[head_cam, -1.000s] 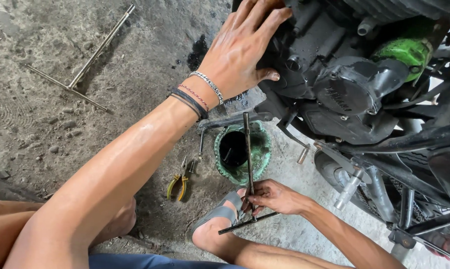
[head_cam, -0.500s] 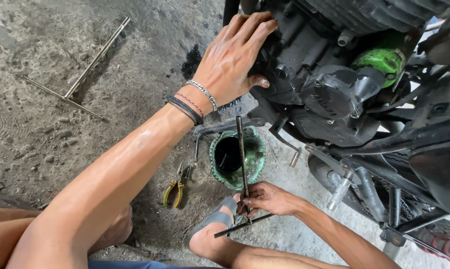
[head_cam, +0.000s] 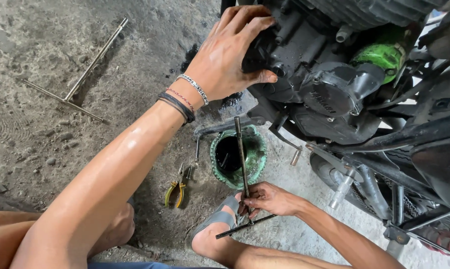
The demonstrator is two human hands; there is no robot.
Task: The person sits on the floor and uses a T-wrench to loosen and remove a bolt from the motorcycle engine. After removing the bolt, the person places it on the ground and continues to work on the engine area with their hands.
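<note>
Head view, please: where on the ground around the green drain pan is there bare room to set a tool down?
Bare ground lies left of the pliers, between them and the spare T-wrench. Crowded: around the green drain pan, where the right hand holds a T-handle wrench, and under the engine that the left hand touches.

**Layout under the engine**

Drain pan (head_cam: 237,157) sits on the floor (head_cam: 45,134) below the engine (head_cam: 324,94). T-wrench (head_cam: 242,169) stands over the pan. Pliers (head_cam: 177,187) lie left of the pan; second T-wrench (head_cam: 83,74) lies far left.
</note>
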